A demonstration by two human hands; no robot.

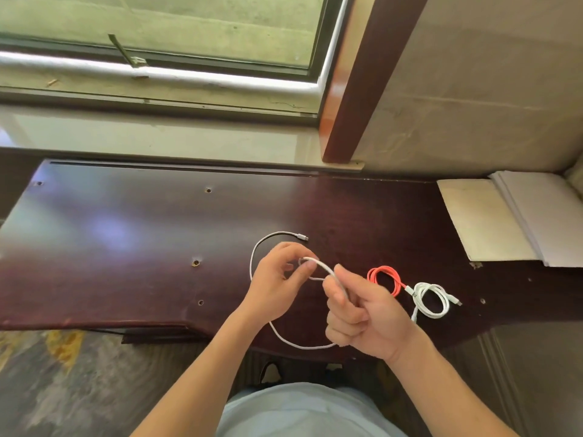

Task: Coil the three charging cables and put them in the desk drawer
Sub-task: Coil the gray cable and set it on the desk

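Both hands over dark tabletop [126,222], working loose white cable [256,247]. Left hand [277,279]: fingers [304,268] pinched on cable near one end, thumb against forefinger. Right hand [362,316]: fingers curled round same cable, strand running up between thumb and forefinger, toward 10 o'clock to left fingertips. Rest of cable arcing at 11 o'clock of left hand, plug lying on tabletop; another loop hanging below at 6 o'clock. Coiled red cable [383,277] and coiled white cable [432,299] on tabletop at 3 o'clock of right hand, seemingly touching. White panels [492,219] at 2 o'clock.
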